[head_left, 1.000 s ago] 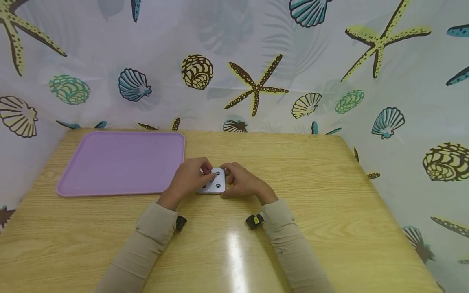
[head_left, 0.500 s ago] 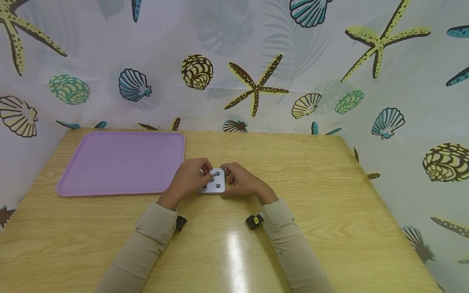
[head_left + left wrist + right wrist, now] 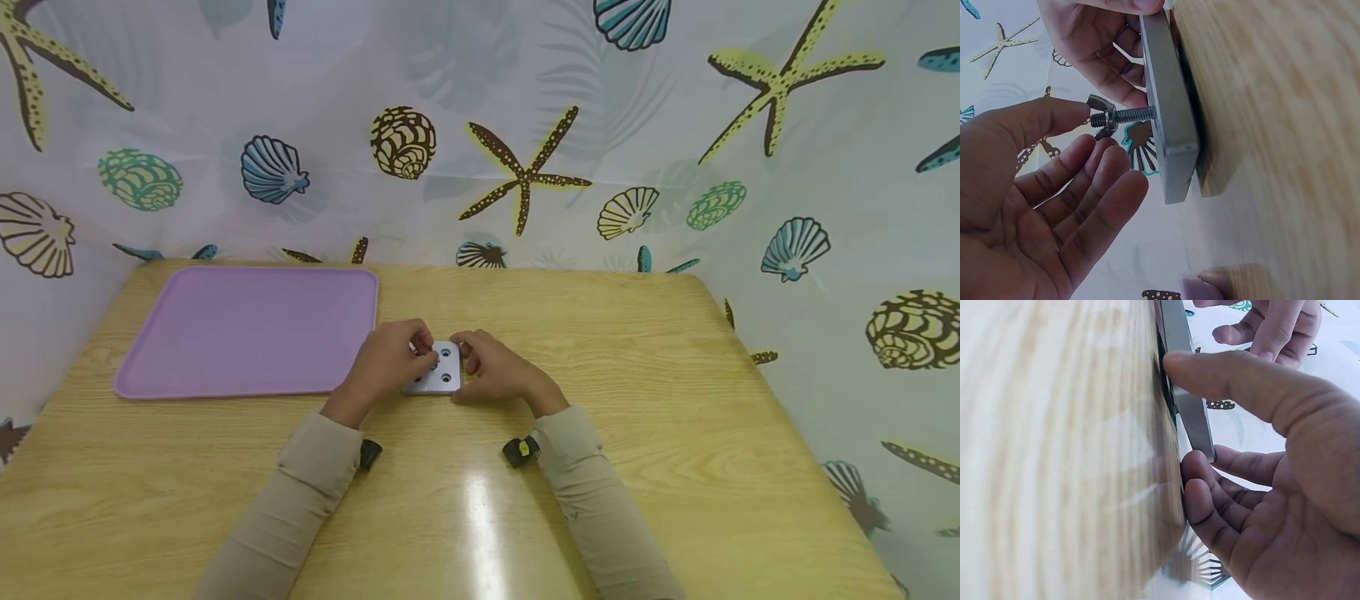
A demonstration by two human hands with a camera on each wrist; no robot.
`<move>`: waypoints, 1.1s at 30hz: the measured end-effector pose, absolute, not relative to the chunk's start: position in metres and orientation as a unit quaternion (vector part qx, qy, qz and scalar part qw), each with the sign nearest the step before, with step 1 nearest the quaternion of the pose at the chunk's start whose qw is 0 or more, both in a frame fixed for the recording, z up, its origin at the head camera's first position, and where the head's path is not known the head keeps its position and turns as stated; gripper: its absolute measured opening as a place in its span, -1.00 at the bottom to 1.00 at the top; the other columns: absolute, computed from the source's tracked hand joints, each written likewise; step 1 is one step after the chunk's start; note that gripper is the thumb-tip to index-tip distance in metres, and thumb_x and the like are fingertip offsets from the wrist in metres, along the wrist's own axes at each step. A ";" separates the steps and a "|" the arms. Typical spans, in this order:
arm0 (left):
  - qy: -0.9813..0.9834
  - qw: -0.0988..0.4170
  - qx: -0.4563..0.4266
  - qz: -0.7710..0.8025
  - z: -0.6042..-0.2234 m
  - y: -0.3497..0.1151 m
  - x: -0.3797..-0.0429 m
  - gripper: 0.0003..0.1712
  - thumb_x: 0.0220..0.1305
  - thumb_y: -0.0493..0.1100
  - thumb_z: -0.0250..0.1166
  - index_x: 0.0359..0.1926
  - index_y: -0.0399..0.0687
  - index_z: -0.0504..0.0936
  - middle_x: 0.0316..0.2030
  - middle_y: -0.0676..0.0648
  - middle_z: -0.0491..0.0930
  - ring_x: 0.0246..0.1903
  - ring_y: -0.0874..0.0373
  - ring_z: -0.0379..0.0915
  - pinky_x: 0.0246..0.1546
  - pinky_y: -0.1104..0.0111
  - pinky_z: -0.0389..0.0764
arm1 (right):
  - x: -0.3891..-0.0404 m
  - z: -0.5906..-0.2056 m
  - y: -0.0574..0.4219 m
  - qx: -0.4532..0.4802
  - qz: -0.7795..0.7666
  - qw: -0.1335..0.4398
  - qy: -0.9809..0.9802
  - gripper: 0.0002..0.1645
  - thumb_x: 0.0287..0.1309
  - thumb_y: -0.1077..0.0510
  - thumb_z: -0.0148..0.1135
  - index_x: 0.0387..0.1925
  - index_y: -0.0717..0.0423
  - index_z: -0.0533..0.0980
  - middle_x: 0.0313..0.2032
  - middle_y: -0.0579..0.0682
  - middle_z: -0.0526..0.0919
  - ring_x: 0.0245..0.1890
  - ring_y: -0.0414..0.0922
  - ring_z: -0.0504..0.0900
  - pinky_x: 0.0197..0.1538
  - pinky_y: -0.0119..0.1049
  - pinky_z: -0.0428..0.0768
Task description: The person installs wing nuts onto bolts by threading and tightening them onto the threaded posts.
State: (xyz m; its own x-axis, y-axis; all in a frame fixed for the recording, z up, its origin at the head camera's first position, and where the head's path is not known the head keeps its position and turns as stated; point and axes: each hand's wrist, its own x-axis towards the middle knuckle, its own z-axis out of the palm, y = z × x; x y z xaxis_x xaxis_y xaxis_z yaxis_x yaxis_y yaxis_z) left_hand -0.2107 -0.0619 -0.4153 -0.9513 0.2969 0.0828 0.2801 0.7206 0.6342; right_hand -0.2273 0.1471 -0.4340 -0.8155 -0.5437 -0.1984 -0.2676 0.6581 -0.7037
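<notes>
I get an even, bright head view, with a white glare streak [image 3: 482, 533] down the table [image 3: 675, 467] at bottom centre. My left wrist feed is dimmer; my right one blurs pale wood at left.

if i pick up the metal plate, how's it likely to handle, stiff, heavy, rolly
The metal plate is probably stiff, given its thick, straight edge. It may feel heavy for its size, as it looks like solid metal. Its broad, low shape makes rolling unlikely, though the threaded bolt standing up from it might snag fingers.
</notes>
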 end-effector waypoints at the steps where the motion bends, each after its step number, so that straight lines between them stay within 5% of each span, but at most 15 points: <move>1: 0.927 0.014 0.156 0.341 -0.415 -0.062 -0.211 -0.87 0.22 -0.12 0.36 -0.28 -0.08 0.66 -0.33 -0.04 0.73 -0.40 0.16 0.60 -0.33 0.30 0.55 | -0.228 -0.434 0.147 -0.229 -0.344 0.200 0.888 0.00 -0.06 0.13 0.56 0.39 0.16 0.25 0.07 0.05 0.41 -0.04 -0.11 0.46 0.04 -0.29 0.50; 10: 0.925 0.025 0.165 0.341 -0.413 -0.062 -0.210 -0.77 0.22 -0.07 0.39 -0.20 -0.12 0.69 -0.32 -0.05 0.74 -0.35 0.13 0.64 -0.26 0.24 0.61 | -0.227 -0.434 0.148 -0.230 -0.351 0.202 0.885 0.00 -0.06 0.14 0.56 0.38 0.17 0.25 0.08 0.06 0.40 -0.03 -0.11 0.46 0.06 -0.28 0.51; 33: 0.936 0.016 0.148 0.320 -0.414 -0.062 -0.211 -0.89 0.23 -0.22 0.31 -0.21 -0.10 0.66 -0.28 -0.05 0.71 -0.32 0.11 0.56 -0.28 0.25 0.53 | -0.226 -0.431 0.148 -0.224 -0.355 0.204 0.884 0.00 -0.05 0.15 0.55 0.39 0.17 0.25 0.07 0.05 0.39 -0.04 -0.11 0.45 0.05 -0.28 0.49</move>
State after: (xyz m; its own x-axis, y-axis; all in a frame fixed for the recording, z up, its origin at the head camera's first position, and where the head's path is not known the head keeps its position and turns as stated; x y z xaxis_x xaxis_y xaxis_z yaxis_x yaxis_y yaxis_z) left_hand -0.2108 -0.0616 -0.4141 -0.9555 0.2880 0.0644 0.2672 0.7516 0.6030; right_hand -0.2257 0.1475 -0.4312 -0.8158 -0.5418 -0.2021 -0.2519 0.6475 -0.7192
